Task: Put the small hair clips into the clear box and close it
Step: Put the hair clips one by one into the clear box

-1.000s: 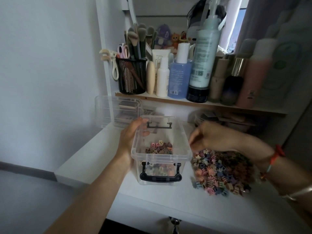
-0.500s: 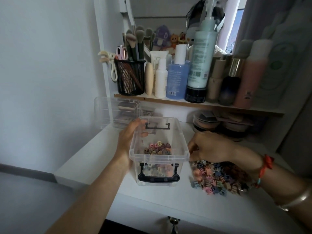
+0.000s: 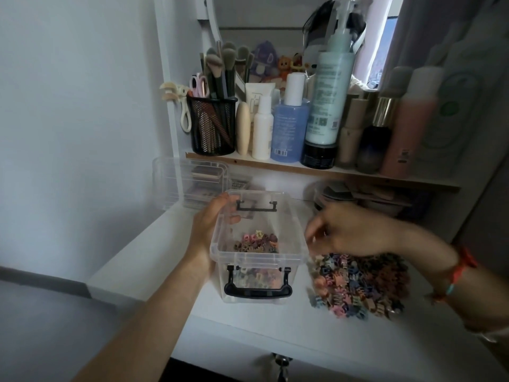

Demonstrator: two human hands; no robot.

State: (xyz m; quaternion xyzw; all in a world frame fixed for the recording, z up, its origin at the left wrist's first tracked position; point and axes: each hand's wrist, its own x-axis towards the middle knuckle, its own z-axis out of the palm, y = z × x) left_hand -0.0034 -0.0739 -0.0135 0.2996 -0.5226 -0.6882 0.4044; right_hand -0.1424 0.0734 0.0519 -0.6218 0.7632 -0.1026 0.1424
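The clear box (image 3: 296, 224) with black latches stands open-topped on the white table. Several small hair clips (image 3: 256, 242) lie on its bottom. My left hand (image 3: 208, 226) grips the box's left wall, thumb over the rim. Right of the box lies a pile of coloured hair clips (image 3: 358, 285). My right hand (image 3: 355, 232) hovers over that pile's far edge beside the box's right rim. It is blurred, with its fingertips bunched in a pinch on clips.
A clear drawer organiser (image 3: 190, 183) stands behind the box at the left. Round containers (image 3: 338, 199) sit under a shelf (image 3: 316, 169) crowded with bottles and a black mesh brush cup (image 3: 212, 125). The table's front edge (image 3: 248, 334) is near.
My right hand dipped from the box's rim into the pile, then rose off it toward the rim again. My left hand kept its hold on the box.
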